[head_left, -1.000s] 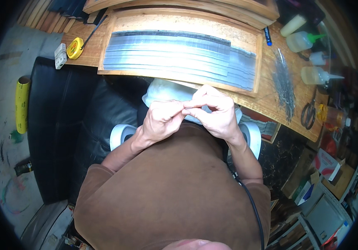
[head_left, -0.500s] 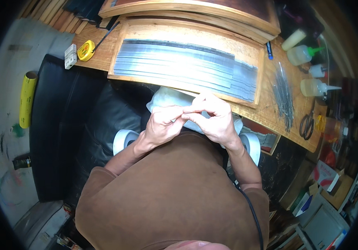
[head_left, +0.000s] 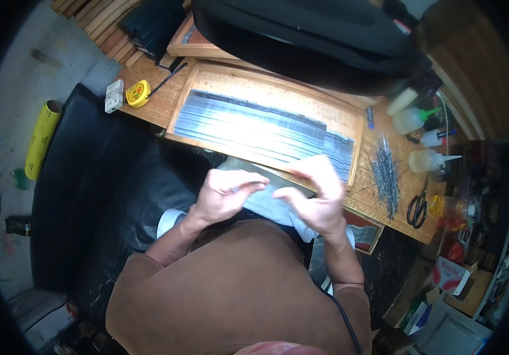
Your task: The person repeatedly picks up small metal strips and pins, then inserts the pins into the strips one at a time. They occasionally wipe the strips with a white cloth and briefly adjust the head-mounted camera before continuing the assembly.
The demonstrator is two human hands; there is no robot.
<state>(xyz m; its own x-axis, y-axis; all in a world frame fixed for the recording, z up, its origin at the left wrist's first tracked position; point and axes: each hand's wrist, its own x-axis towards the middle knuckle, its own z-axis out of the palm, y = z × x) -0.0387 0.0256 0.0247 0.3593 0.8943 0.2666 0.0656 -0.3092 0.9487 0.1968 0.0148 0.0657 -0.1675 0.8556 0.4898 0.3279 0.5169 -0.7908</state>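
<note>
My left hand (head_left: 225, 194) is above my lap with its thumb and fingers closed in a pinch. A small pale bit shows at its fingers, too little to name. Beside it, my right hand (head_left: 319, 201) is slightly blurred, its thumb and forefinger spread with nothing visible between them. The two hands are apart, just in front of the bench edge. Beyond them lies a shallow wooden tray (head_left: 177, 121) with overlapping rows of thin grey strips (head_left: 248, 127). A pale cloth (head_left: 266, 198) lies under the hands.
A black lamp-like hood (head_left: 302, 44) hangs over the tray's far side. Thin dark wires (head_left: 386, 180), scissors (head_left: 417, 210) and squeeze bottles (head_left: 411, 120) lie or stand at right. A yellow tape measure (head_left: 138, 93) and small white box (head_left: 114, 96) sit at left.
My hands, which met at the fingertips, have parted, and the right hand has opened. The view has tilted, so the bench appears lower and the black hood shows at the top.
</note>
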